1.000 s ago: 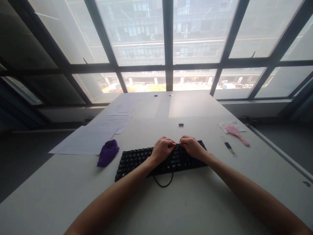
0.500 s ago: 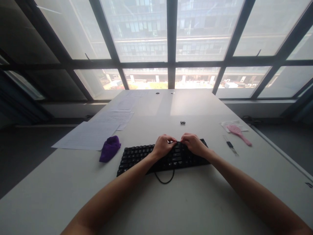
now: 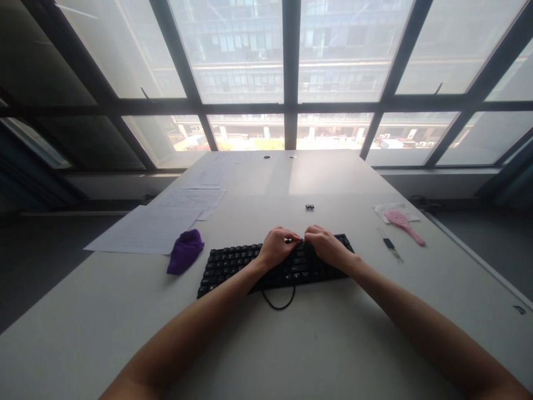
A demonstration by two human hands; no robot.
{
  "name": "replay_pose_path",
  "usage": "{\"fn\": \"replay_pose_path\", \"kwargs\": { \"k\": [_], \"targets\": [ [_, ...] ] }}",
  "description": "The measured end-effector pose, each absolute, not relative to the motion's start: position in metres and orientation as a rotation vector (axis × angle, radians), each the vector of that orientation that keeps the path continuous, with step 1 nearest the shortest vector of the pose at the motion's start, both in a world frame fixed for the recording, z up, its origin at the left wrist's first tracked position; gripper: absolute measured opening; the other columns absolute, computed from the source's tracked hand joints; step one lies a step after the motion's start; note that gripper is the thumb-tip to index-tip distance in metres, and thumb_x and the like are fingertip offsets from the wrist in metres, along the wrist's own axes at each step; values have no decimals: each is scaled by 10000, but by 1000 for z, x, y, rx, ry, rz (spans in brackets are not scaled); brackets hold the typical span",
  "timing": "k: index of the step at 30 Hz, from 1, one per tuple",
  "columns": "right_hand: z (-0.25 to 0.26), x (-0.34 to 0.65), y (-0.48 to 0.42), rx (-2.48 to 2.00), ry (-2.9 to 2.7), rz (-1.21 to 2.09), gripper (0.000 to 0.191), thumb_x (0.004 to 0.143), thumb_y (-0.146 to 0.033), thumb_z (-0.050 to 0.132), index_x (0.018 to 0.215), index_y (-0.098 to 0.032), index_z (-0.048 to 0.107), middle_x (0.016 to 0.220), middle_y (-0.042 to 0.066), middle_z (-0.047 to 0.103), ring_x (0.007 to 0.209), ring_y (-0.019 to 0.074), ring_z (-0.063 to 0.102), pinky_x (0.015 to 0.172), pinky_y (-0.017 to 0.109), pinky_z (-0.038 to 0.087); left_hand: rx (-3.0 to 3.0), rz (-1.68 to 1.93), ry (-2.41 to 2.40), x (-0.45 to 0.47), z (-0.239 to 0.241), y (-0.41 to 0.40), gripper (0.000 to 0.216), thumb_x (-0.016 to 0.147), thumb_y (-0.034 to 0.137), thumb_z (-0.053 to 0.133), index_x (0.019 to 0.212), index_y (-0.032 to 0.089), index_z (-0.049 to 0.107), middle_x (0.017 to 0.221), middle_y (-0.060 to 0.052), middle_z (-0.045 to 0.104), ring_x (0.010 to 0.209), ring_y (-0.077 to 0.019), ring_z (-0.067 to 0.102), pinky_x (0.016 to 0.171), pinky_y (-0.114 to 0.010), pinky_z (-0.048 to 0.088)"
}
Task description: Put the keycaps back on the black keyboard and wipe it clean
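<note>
A black keyboard point(image 3: 231, 266) lies on the white table, with a loop of black cable point(image 3: 278, 308) sticking out at its near edge. Over the keyboard's middle, my left hand point(image 3: 278, 247) is closed, thumb and forefinger pinched close to a tiny dark piece at their tips. My right hand point(image 3: 322, 244) meets it from the other side, its fingers bent and pressed together over the keys at the far edge. Whatever my right fingertips hold, if anything, is hidden. Beyond the hands, small dark pieces point(image 3: 310, 206) resembling keycaps sit on the table.
To the left are a purple cloth pouch point(image 3: 185, 252) and paper sheets point(image 3: 145, 228). On the right lie a pink hairbrush point(image 3: 403, 225), a clear plastic bag point(image 3: 378, 211) and a small black-handled tool with wire ends point(image 3: 388, 243). Large windows stand behind the table point(image 3: 325, 178).
My right hand has shifted very slightly at the fingertips, while the left keeps its pinch. The whole view has moved a little; the keyboard and other objects stay in place.
</note>
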State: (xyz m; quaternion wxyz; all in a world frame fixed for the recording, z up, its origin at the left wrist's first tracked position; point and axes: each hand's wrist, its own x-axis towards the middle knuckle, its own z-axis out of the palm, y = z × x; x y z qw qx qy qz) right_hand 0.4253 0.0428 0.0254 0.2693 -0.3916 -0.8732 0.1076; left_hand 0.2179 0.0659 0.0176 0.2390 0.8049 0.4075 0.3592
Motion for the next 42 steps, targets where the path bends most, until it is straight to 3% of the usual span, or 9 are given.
{"fn": "replay_pose_path", "kwargs": {
  "k": [5, 9, 17, 26, 32, 42],
  "targets": [
    [17, 427, 46, -1061, -2221, 373, 310, 870, 28, 458, 835, -196, 669, 867, 50, 621, 856, 182, 577, 795, 283, 467, 2253, 997, 1100, 218, 17, 66, 115, 826, 211, 708, 836, 260, 812, 904, 2, 799, 846, -196, 700, 891, -342, 525],
    [13, 426, 48, -1124, -2132, 391, 215, 889, -47, 543, 948, -193, 690, 927, 61, 666, 918, 204, 609, 852, 319, 470, 2238, 989, 1147, 219, 19, 66, 115, 816, 210, 712, 837, 266, 810, 897, 3, 798, 868, -200, 708, 898, -336, 524],
    [10, 428, 49, -1096, -2135, 400, 217, 915, -73, 527, 799, -183, 674, 866, 55, 647, 852, 188, 595, 808, 299, 465, 2457, 881, 1145, 220, 25, 59, 163, 893, 232, 652, 828, 245, 801, 940, -13, 792, 897, -218, 663, 867, -342, 523],
    [8, 429, 42, -1110, -2141, 348, 245, 970, -129, 513, 817, -197, 692, 926, 58, 686, 899, 193, 610, 856, 308, 463, 2542, 825, 1068, 215, 22, 54, 226, 974, 250, 559, 957, 240, 784, 1038, -18, 771, 1004, -204, 639, 914, -319, 522],
    [9, 430, 37, -1135, -2191, 335, 304, 917, -27, 460, 962, -204, 704, 1032, 70, 690, 1001, 207, 592, 896, 313, 467, 2527, 809, 1100, 215, 24, 50, 236, 981, 254, 531, 961, 236, 765, 1079, -21, 759, 1055, -209, 634, 939, -323, 514],
    [9, 434, 34, -1233, -2276, 171, 362, 892, -7, 477, 991, -228, 746, 1074, 42, 714, 995, 207, 589, 866, 321, 453, 2539, 721, 1165, 214, 29, 47, 212, 981, 249, 519, 979, 232, 730, 994, -37, 753, 1017, -213, 638, 901, -309, 508]
  ]
}}
